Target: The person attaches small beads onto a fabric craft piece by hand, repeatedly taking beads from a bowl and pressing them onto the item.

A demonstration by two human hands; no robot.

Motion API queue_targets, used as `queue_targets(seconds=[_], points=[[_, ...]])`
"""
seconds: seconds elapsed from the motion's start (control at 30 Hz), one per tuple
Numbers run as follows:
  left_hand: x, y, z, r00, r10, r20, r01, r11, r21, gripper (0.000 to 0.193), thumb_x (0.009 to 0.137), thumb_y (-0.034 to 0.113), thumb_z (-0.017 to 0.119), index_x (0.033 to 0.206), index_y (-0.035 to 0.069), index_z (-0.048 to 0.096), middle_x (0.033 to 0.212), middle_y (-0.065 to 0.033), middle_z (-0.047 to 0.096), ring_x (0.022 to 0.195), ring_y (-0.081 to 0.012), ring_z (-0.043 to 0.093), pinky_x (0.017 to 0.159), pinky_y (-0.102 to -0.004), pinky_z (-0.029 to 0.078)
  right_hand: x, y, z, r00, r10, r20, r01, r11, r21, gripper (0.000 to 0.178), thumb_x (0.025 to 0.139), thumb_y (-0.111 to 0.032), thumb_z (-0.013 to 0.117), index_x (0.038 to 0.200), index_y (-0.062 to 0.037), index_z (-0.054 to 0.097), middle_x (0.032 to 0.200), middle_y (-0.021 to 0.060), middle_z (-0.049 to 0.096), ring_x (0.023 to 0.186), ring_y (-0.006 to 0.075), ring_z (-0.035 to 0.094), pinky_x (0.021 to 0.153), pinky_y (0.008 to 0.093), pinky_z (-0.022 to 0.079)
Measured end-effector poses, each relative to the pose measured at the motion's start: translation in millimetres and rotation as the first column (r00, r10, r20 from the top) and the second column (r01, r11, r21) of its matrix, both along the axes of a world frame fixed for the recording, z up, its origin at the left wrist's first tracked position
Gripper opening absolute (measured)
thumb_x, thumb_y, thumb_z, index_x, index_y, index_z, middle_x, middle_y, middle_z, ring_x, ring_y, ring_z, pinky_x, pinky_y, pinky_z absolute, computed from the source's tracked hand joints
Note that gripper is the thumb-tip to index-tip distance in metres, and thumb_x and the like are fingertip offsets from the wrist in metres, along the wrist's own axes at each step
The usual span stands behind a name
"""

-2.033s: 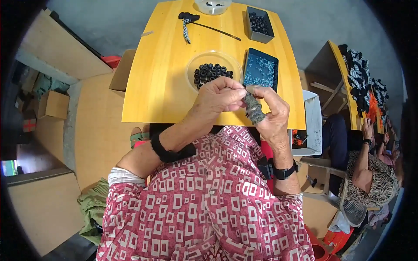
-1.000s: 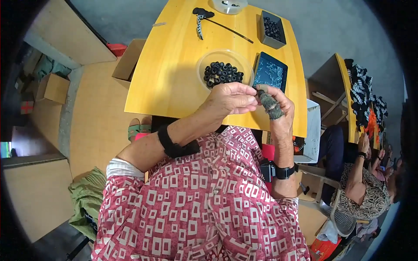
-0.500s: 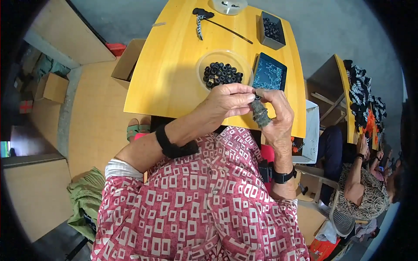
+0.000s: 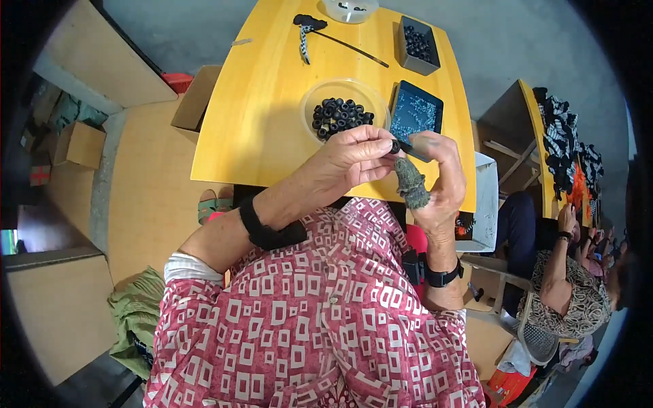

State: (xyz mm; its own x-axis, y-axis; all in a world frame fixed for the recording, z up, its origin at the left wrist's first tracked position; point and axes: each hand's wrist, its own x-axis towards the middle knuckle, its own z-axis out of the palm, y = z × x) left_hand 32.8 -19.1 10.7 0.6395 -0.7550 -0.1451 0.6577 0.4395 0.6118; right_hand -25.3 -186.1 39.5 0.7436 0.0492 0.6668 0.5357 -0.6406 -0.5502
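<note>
My left hand [image 4: 360, 158] is above the table's near edge, its thumb and fingers pinching a small black ring-shaped bead [image 4: 395, 146]. Close beside it is my right hand [image 4: 442, 178], its thumb and forefinger apart; I see nothing held between them. A rough grey-green wrapping [image 4: 411, 183] covers the right thumb, whose tip lies just below the bead. Beyond the left hand stands a round clear tub [image 4: 309, 102] with many black beads [image 4: 339, 115] inside. A dark tray [image 4: 441, 107] of tiny pale blue beads lies past my right hand, which partly covers its near end.
On the yellow table [image 4: 252, 129] are a grey box [image 4: 422, 66] of black beads, a thin dark stick [image 4: 354, 49] with black and patterned cloth, and another clear tub [image 4: 350, 12]. A white bin [image 4: 484, 204] stands right of the table. Another person's arm [image 4: 556, 272] is at the far right.
My right thumb and forefinger have parted and drawn slightly away from the left fingertips. The black bead now shows plainly in my left pinch. The view has shifted slightly.
</note>
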Motion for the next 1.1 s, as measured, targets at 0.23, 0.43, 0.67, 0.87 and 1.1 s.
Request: queue_targets(seconds=[0.23, 0.43, 0.67, 0.87, 1.1], points=[[0, -2, -6, 0.999, 0.031, -0.009, -0.03, 0.997, 0.07, 0.017, 0.093, 0.015, 0.06, 0.108, 0.008, 0.058, 0.1, 0.0011, 0.06, 0.093, -0.0062, 0.056, 0.082, -0.021, 0.047, 2, 2, -2, 1.0, -0.022, 0.014, 0.024, 0.984, -0.176, 0.033, 0.068, -0.004, 0.074, 0.098, -0.0009, 0.061, 0.097, 0.014, 0.063, 0.092, 0.0323, 0.059, 0.08, 0.0398, 0.048], [-3, 1, -4, 1.0, 0.028, 0.002, -0.028, 0.993, 0.118, 0.022, 0.093, 0.015, 0.061, 0.112, 0.004, 0.058, 0.102, -0.0014, 0.061, 0.093, -0.0082, 0.059, 0.082, -0.0202, 0.051, 3, -8, -6, 0.992, 0.019, -0.126, -0.028, 0.997, -0.073, 0.033, 0.069, -0.007, 0.076, 0.099, -0.0009, 0.063, 0.096, 0.0139, 0.063, 0.091, 0.0288, 0.06, 0.079, 0.0358, 0.048], [-5, 3, 7, 0.993, 0.0, 0.119, -0.028, 0.971, 0.237, 0.027, 0.093, 0.015, 0.06, 0.116, 0.0, 0.057, 0.104, -0.0089, 0.065, 0.092, -0.0144, 0.065, 0.082, -0.0213, 0.053, 3, -20, -19, 0.921, 0.242, -0.304, -0.098, 0.903, 0.419, 0.025, 0.076, -0.006, 0.07, 0.099, 0.0004, 0.064, 0.093, 0.0052, 0.061, 0.085, 0.0133, 0.057, 0.075, 0.025, 0.045], [-4, 4, 7, 0.992, -0.039, 0.12, 0.004, 0.959, 0.284, 0.027, 0.093, 0.018, 0.061, 0.114, 0.001, 0.058, 0.101, -0.0081, 0.066, 0.09, -0.0134, 0.065, 0.08, -0.0206, 0.053, 0, -16, -17, 0.919, 0.227, -0.323, -0.039, 0.866, 0.499, 0.024, 0.075, -0.006, 0.071, 0.098, -0.0006, 0.064, 0.092, 0.0066, 0.061, 0.082, 0.016, 0.058, 0.074, 0.0269, 0.046], [-4, 8, 6, 0.995, -0.027, 0.095, -0.004, 0.951, 0.308, 0.033, 0.093, 0.018, 0.061, 0.117, -0.004, 0.055, 0.095, -0.0103, 0.066, 0.086, -0.0132, 0.066, 0.074, -0.0194, 0.053, 0, -7, -2, 0.996, 0.013, -0.092, -0.026, 0.99, -0.137, 0.03, 0.067, -0.003, 0.074, 0.096, -0.0005, 0.064, 0.092, 0.0132, 0.063, 0.088, 0.0299, 0.059, 0.077, 0.037, 0.048]])
